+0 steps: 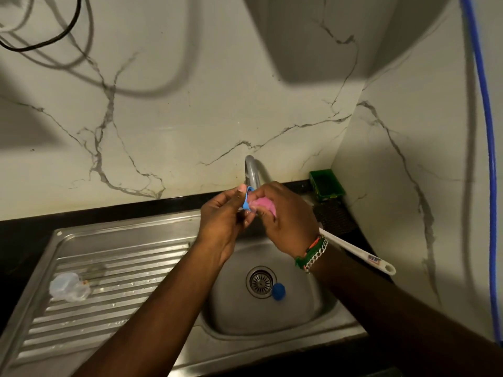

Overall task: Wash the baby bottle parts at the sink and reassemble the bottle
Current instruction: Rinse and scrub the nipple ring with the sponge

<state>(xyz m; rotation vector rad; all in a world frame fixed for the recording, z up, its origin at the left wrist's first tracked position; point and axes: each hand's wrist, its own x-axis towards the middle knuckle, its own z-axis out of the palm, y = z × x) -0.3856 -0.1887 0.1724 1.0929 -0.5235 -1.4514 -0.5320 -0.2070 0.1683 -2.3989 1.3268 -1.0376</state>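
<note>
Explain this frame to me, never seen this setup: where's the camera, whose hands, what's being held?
There is no robot here. One wide-angle camera worn on a person's head looks forward and down at a steel sink. The left hand holds a light blue ring-shaped bottle part. The right hand presses a pink sponge or cloth against it, just below the tap. A darker blue cap lies in the basin beside the drain. Clear plastic bottle pieces rest on the ribbed drainboard. A white brush handle lies at the sink's right edge, with a green tray in the corner.
</note>
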